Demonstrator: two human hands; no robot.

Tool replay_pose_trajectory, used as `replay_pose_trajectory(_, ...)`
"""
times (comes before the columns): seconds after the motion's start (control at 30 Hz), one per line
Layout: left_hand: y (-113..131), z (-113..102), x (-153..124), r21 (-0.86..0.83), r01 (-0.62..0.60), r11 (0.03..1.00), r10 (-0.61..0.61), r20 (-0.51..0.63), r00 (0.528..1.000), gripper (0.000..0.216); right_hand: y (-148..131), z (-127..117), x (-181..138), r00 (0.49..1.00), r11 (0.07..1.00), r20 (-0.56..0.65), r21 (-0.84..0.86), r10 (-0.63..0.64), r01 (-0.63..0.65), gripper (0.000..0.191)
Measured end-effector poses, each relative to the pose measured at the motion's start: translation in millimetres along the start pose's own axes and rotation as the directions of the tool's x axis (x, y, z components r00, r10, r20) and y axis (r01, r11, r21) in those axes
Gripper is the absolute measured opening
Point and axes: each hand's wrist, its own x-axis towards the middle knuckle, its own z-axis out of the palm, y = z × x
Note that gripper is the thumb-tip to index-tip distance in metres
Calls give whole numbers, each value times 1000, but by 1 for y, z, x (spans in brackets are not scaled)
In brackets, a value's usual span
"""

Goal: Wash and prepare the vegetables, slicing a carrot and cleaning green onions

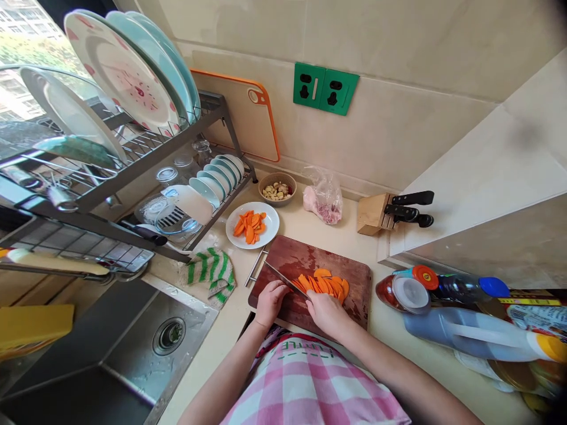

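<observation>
Left hand [270,302]: curled on the lower left of the board [305,257], just beside the blade. You cannot tell whether it pinches anything.
Right hand [326,311]: closed, apparently round the handle of the knife [286,278], whose blade slants to the upper left.
Carrots [326,285]: a fan of slices at frame centre on the board, just above your right hand and touching the blade's lower end.
Risk, fingers: your left knuckles sit close to the edge, so a sideways slip could nick them.
Risk, slices: the overlapped fan looks loose, and a push may scatter it.
Risk, board: its near edge lies by the edge of the desk [390,339], so heavy pressure could shift it.
</observation>
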Motion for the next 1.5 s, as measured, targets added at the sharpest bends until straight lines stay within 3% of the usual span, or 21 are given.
replay_pose_trajectory(0.13, -1, 0, 0, -3, -1, 1000, 1, 11, 1000, 25, -4, 5, 11, 999, 999, 14, 2, 38, -38, 28)
replay_pose_trajectory(0.33, 0, -1, 0, -25, 3, 1000, -3, 3, 1000, 25, 9, 10, 6, 999, 996, -43, 85, -27, 30, 29)
replay_pose_trajectory(0.73, 3, -4, 2, -40, 29, 999, -27, 38, 999, 26, 16, -4, -6, 998, 995, -5, 77, -62, 62, 29)
replay_pose_trajectory(0.93, -2, -3, -1, -28, 10, 1000, -9, 37, 999, 25, 7, 14, 12, 999, 996, -31, 85, -16, 18, 27)
replay_pose_trajectory(1.07, -3, -2, 0, -30, -1, 1000, 2, 29, 1000, 23, 13, 29, 15, 990, 976, -134, 206, -38, 66, 23)
replay_pose_trajectory(1.23, 12, 7, 14, -54, -12, 998, 16, 84, 996, 22, 38, 32, -8, 961, 910, -277, 401, 13, 103, 24)
replay_pose_trajectory(1.37, 24, 17, 27, -110, -29, 993, 46, 154, 987, 21, 51, 27, -35, 935, 935, -339, 354, 105, 23, 24)
replay_pose_trajectory(1.43, 23, 12, 33, -153, -32, 988, 59, 176, 983, 19, 54, 27, -47, 926, 942, -352, 336, 138, -13, 18)
replay_pose_trajectory(1.5, 21, -3, 43, -179, -6, 984, 29, 127, 992, 16, 55, 29, -58, 913, 935, -379, 354, 151, -8, 12)
